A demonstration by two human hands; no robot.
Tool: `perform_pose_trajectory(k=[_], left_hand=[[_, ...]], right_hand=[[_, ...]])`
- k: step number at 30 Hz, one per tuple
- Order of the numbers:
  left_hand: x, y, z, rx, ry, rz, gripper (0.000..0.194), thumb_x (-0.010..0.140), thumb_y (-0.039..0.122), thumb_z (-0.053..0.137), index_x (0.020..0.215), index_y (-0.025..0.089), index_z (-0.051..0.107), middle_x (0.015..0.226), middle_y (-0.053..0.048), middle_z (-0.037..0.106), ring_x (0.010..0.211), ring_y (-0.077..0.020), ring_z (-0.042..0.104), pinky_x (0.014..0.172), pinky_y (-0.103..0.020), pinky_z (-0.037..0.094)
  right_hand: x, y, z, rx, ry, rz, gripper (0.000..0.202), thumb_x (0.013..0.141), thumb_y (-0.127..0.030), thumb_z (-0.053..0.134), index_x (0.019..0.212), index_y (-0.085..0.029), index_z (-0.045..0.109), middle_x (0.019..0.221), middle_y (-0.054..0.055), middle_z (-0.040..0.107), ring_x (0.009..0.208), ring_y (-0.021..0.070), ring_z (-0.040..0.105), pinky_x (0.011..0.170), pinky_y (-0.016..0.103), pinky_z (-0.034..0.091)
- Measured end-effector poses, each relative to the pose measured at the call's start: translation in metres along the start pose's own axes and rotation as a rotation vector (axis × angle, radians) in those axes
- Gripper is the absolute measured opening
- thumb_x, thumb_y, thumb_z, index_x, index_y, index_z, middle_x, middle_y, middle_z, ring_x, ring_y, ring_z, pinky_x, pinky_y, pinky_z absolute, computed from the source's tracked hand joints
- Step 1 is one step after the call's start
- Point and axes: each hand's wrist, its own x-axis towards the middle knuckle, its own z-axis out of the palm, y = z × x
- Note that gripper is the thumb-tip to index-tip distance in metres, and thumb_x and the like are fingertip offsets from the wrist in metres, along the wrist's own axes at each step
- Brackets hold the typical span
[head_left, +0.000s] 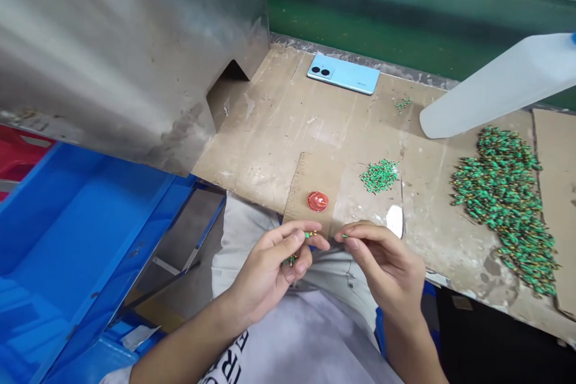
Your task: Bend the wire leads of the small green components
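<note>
The left hand [270,267] is pinching a tiny green plastic-sleeved component [309,234] between thumb and forefinger, its long axis lying level and pointing right, with more tucked in the curled palm. The right hand [382,264] is gripping another small green piece [344,236] at its fingertips, just above the cardboard-covered worktop [279,132] edge.

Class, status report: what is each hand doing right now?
Left hand pinching small green components. Right hand pinching one green piece. Small green pile and red round cap ahead.

One head-worn view — forward and down, close over the cardboard-covered bench [279,132] edge and lap.
</note>
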Motion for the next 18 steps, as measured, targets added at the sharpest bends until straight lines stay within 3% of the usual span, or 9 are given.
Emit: perform_pose_trajectory(k=[4,8,11,14,18], left_hand=[[0.002,-0.004,-0.002,0.114,0.012,0.060,0.031,0.091,0.040,0.089,0.098,0.016,0.071,0.084,-0.006,0.082,0.045,-0.0008,0.040,0.046,-0.016,0.026],[0.000,-0.005,-0.007,0.451,0.021,0.147,0.031,0.094,0.046,0.083,0.097,0.017,0.073,0.077,-0.003,0.080,0.040,-0.0026,0.038,0.041,-0.018,0.025],[-0.003,-0.003,-0.006,0.720,0.012,0.225,0.020,0.100,0.039,0.076,0.100,0.018,0.077,0.081,-0.001,0.080,0.047,-0.0057,0.049,0.046,-0.019,0.035],[-0.004,0.001,-0.003,0.869,-0.024,0.298,0.017,0.103,0.031,0.068,0.097,0.019,0.077,0.081,-0.001,0.079,0.067,-0.0110,0.067,0.063,-0.020,0.049],[-0.005,0.002,0.000,0.960,-0.046,0.347,0.019,0.105,0.028,0.063,0.097,0.018,0.077,0.077,0.000,0.077,0.073,-0.0131,0.070,0.068,-0.021,0.052]], right_hand=[[-0.001,-0.001,0.002,0.059,0.020,0.086,0.025,0.097,-0.007,0.073,0.105,-0.029,0.082,0.094,0.000,0.083,0.086,0.0136,0.079,0.073,0.019,0.064],[0.002,-0.006,0.006,0.112,-0.011,0.230,0.017,0.099,-0.016,0.075,0.103,-0.030,0.084,0.089,0.000,0.081,0.072,0.0116,0.074,0.056,0.016,0.056],[0.006,-0.009,0.010,0.134,-0.053,0.248,0.014,0.100,-0.019,0.074,0.100,-0.029,0.084,0.089,0.001,0.079,0.077,0.0133,0.074,0.062,0.019,0.058],[0.007,-0.009,0.013,0.121,-0.100,0.196,0.016,0.101,-0.017,0.073,0.102,-0.029,0.084,0.090,0.001,0.077,0.083,0.0141,0.073,0.070,0.021,0.059],[0.002,-0.007,0.012,0.033,-0.161,0.099,0.020,0.101,-0.012,0.073,0.106,-0.029,0.082,0.094,0.002,0.075,0.087,0.0155,0.071,0.075,0.024,0.059]])
